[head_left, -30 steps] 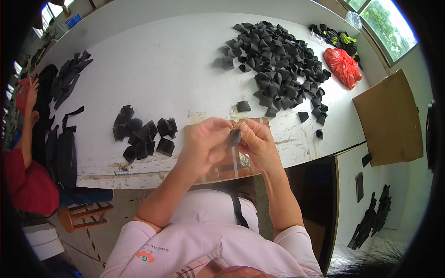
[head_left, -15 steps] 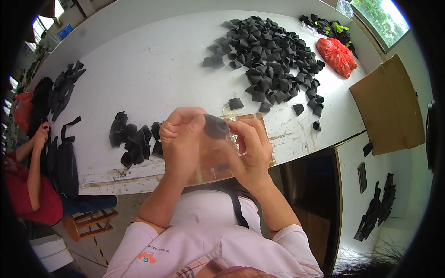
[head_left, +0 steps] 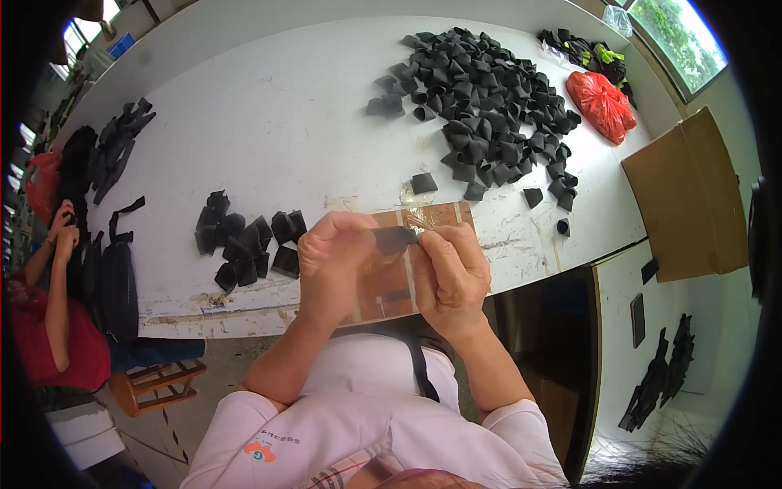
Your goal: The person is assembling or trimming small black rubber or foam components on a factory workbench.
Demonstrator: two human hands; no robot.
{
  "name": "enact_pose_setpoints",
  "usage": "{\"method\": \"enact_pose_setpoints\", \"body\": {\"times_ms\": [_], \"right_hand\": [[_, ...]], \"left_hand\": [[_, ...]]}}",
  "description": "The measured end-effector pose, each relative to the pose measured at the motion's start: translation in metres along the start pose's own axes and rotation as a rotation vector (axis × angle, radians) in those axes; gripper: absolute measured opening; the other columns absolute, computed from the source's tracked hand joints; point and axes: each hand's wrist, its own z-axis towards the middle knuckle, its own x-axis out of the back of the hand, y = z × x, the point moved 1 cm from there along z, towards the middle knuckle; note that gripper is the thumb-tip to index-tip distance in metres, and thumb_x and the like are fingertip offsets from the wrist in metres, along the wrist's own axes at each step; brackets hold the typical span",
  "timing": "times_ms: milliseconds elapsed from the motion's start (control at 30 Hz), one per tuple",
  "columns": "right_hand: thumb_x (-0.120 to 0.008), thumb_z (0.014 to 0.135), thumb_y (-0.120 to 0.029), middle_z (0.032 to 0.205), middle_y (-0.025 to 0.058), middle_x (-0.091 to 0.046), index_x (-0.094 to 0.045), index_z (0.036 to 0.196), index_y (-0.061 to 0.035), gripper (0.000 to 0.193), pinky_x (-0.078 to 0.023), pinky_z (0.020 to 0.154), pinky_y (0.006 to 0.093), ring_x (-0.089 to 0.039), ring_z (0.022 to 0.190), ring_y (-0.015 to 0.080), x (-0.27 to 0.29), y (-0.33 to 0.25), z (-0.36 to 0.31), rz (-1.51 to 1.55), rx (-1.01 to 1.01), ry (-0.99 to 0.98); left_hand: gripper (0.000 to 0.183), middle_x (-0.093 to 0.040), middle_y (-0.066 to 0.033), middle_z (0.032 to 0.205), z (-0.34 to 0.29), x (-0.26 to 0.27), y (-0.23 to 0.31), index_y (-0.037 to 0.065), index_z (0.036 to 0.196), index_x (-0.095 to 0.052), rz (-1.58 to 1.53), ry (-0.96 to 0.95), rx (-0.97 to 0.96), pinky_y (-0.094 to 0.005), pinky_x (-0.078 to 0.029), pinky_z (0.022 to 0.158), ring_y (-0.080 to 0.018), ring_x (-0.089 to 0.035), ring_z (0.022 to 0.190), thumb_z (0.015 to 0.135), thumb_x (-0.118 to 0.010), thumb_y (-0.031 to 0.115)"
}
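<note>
Between my two hands is a small black fabric piece point(head_left: 392, 240), looking flattened. My left hand point(head_left: 332, 254) is closed on its left end, fingers partly smeared by motion. My right hand point(head_left: 453, 270) pinches its right end with thumb and forefinger. Both hands are above a brown board point(head_left: 383, 306) with strips of tape, lying at the table's near edge. Left of my left hand lies a small group of black folded fabric pieces point(head_left: 236, 248). A large heap of similar black pieces point(head_left: 489, 106) spreads over the far right, with single ones nearer the board.
The white table point(head_left: 269, 122) has a raised back edge. A red plastic bag point(head_left: 601, 106) sits at the far right, near a cardboard box point(head_left: 688, 196). At left, a person in a red top point(head_left: 61, 326) works beside black bags point(head_left: 119, 289); a wooden stool point(head_left: 159, 387) stands below.
My hands have moved slightly down. The black piece, rounded and open before, now looks flattened between them. My right fingers have closed into a pinch at its end.
</note>
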Motion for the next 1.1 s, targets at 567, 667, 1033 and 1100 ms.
{"method": "enact_pose_setpoints", "body": {"times_ms": [567,667,1033,1100], "right_hand": [[-0.065,0.068,0.000,0.067,0.0072,-0.055,-0.061,0.081,-0.0008,0.013,-0.041,0.048,0.0260,-0.053,0.056,0.0169,0.009,0.003,0.016,0.251,-0.301,-0.178],[-0.065,0.066,0.002,0.068,0.0075,-0.055,-0.060,0.078,-0.0002,0.013,-0.041,0.049,0.0277,-0.053,0.058,0.0189,0.008,0.002,0.013,0.212,-0.238,-0.151],[-0.061,0.073,-0.002,0.067,0.0090,-0.052,-0.058,0.079,-0.0009,0.006,-0.040,0.048,0.0301,-0.051,0.055,0.0211,0.007,0.000,0.011,0.093,-0.291,-0.211],[-0.062,0.073,-0.001,0.067,0.0082,-0.051,-0.058,0.079,-0.0005,0.007,-0.039,0.047,0.0285,-0.049,0.054,0.0185,0.011,-0.004,0.012,0.081,-0.297,-0.166]], "left_hand": [[0.010,-0.057,-0.0054,0.079,0.019,-0.016,0.024,-0.001,0.083,-0.063,0.488,-0.166,-0.164,-0.0186,-0.042,0.062,-0.0086,-0.052,0.070,0.074,-0.062,-0.004],[0.008,-0.058,-0.0062,0.079,0.015,-0.015,0.022,-0.002,0.081,-0.063,0.472,-0.189,-0.198,-0.0183,-0.042,0.061,-0.0085,-0.052,0.070,0.074,-0.062,-0.003],[0.013,-0.062,-0.0078,0.074,0.014,-0.007,0.011,0.000,0.086,-0.061,0.582,-0.203,-0.176,-0.0225,-0.045,0.059,-0.0118,-0.059,0.066,0.073,-0.062,0.000],[0.010,-0.059,-0.0053,0.073,0.009,-0.009,0.011,-0.003,0.087,-0.058,0.621,-0.196,0.078,-0.0190,-0.043,0.058,-0.0068,-0.054,0.066,0.080,-0.059,0.004]]}}
